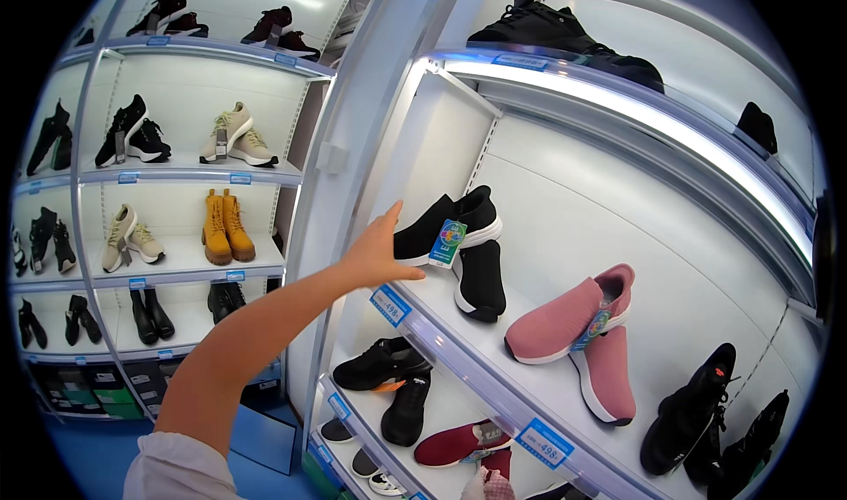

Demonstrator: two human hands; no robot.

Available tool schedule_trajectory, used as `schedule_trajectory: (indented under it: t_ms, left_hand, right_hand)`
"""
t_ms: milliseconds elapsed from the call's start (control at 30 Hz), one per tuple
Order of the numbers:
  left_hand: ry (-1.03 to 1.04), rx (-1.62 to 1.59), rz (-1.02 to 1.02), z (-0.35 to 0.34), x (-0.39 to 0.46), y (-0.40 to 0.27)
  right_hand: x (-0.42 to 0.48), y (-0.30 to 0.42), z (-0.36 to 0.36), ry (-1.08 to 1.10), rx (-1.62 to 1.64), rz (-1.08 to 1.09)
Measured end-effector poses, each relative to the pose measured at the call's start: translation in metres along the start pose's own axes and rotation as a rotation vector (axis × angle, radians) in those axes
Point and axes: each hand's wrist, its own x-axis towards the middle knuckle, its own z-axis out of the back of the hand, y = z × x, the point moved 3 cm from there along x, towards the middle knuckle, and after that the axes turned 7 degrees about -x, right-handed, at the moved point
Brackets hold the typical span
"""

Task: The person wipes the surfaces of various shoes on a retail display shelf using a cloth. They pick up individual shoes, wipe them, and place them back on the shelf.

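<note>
My left hand (376, 250) reaches out at the end of a bare forearm, thumb and fingers spread, beside the toe of a black slip-on shoe (427, 232). It holds nothing; whether it touches the shoe I cannot tell. That shoe leans on its mate, a black slip-on with a white sole (481, 280), and a coloured hang tag (448, 242) hangs from the pair. To the right on the same shelf sits a pair of pink slip-on shoes (556, 318), one propped on the other, also tagged. My right hand is out of view.
The shelf edge (456, 368) carries blue price labels. Black lace-up shoes (688, 407) stand farther right. Below are black sneakers (403, 407) and dark red slip-ons (450, 444). A lit shelf with black shoes (536, 27) hangs above. At left, another rack holds yellow boots (215, 229) and sneakers.
</note>
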Motion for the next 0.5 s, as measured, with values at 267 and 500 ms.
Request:
schedule_trajectory:
  t_ms: [267, 500]
  left_hand:
    - [0.410, -0.265, 0.149, -0.036, 0.082, 0.061]
    - [0.357, -0.233, 0.058, -0.038, 0.074, 0.041]
  right_hand:
    - [0.000, 0.005, -0.006, 0.006, -0.090, -0.048]
    - [0.014, 0.022, -0.011, -0.060, -0.166, -0.093]
